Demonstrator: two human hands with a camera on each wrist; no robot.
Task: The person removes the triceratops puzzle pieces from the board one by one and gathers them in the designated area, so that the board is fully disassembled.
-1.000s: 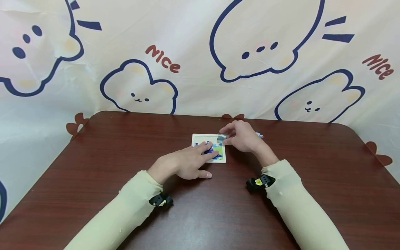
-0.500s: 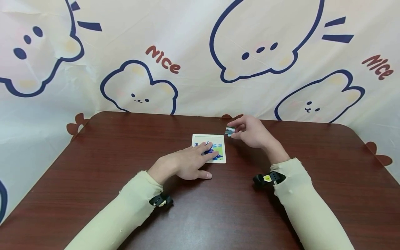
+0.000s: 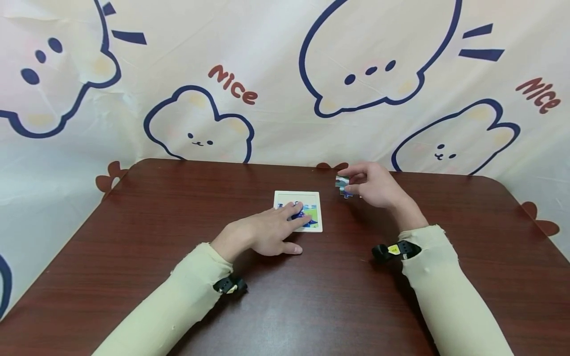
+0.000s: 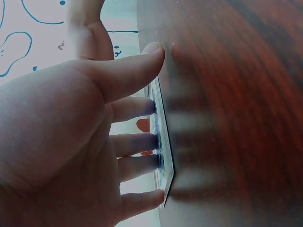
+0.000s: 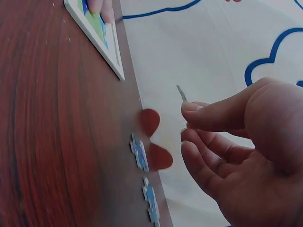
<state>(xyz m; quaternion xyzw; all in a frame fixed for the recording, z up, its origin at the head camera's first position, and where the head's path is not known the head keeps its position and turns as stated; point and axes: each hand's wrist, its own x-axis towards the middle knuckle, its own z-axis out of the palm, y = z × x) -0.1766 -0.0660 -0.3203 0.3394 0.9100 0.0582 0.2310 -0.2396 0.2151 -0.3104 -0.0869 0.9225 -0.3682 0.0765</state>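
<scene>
A thin, light, stiff puzzle piece (image 3: pixel 342 183) is pinched by its edges in the right hand (image 3: pixel 371 185); the puzzle tray (image 3: pixel 282 197) is pressed flat on the counter (image 3: pixel 178 212) by the left hand's (image 3: pixel 262 232) straight fingers.

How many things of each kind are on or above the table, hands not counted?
Puzzle board: 1
Puzzle piece held in right hand: 1
Loose puzzle pieces lying on table: 2
Total: 4

My left hand (image 4: pixel 61 156) presses four fingertips (image 4: pixel 150 107) onto the thin white-edged puzzle board (image 4: pixel 163 156) lying on the dark red-brown wooden table (image 4: pixel 236 109).
</scene>
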